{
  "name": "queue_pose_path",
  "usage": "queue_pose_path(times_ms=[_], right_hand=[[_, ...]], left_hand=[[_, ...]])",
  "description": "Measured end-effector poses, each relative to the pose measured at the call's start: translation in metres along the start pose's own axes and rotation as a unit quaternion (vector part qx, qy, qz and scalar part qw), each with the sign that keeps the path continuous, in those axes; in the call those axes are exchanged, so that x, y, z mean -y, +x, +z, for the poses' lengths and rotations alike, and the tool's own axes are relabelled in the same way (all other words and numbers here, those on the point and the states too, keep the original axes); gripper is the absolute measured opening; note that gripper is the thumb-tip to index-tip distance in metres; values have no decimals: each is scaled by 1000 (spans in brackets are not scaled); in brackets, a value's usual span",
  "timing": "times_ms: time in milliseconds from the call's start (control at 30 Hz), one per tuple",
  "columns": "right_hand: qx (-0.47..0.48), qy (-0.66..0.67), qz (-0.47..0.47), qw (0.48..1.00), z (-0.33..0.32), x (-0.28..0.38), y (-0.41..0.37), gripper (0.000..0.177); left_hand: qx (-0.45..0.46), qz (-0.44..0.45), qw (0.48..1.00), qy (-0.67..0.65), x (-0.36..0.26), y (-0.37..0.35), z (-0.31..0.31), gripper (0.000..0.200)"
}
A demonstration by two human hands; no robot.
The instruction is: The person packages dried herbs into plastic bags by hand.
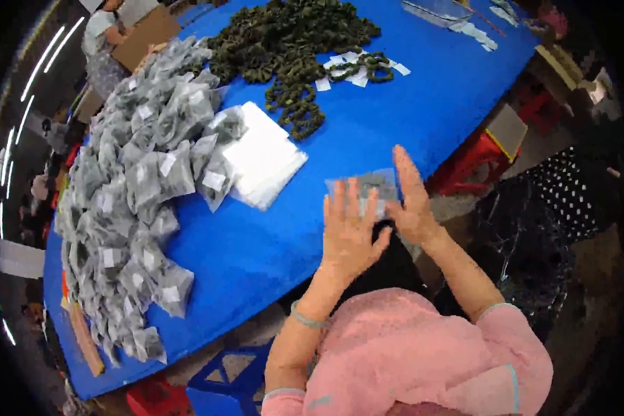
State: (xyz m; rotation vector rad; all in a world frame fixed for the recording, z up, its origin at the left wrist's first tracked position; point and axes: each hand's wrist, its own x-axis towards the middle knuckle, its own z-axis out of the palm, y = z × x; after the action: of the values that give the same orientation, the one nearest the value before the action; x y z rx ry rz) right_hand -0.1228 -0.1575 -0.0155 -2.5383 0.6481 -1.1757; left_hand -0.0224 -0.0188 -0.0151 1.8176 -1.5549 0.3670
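My left hand (349,232) lies flat with its fingers spread over the near part of a clear plastic bag (383,182) at the table's front edge. Something dark greenish shows through the bag, partly covered by the fingers. At the bag's right side is my right hand (414,206), fingers stretched out and thumb toward the left hand. Farther up the blue table (423,104) sits a heap of dark green ruffled loops (291,38) that look like hair scrunchies. White paper labels (357,75) lie scattered beside the heap.
A stack of white plastic bags (265,163) lies mid-table. Left of it spreads a big pile of filled, labelled bags (142,177). A blue stool (229,378) and a red stool (475,163) stand by the table. Another person (104,45) is at the far left with cardboard.
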Motion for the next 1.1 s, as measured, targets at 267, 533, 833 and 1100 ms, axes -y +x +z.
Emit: queue_pose_path(times_ms=[267, 533, 833, 1100], right_hand=[[253, 296, 213, 896, -17, -46, 60, 42], [139, 66, 76, 985, 110, -131, 163, 25], [76, -85, -73, 991, 155, -124, 225, 16], [228, 59, 8, 972, 121, -93, 251, 15]], left_hand=[[129, -24, 991, -22, 18, 15, 0, 70], [-208, -167, 919, 291, 181, 37, -171, 51], [-92, -600, 638, 474, 325, -65, -284, 72], [-219, -317, 826, 412, 239, -30, -214, 63]])
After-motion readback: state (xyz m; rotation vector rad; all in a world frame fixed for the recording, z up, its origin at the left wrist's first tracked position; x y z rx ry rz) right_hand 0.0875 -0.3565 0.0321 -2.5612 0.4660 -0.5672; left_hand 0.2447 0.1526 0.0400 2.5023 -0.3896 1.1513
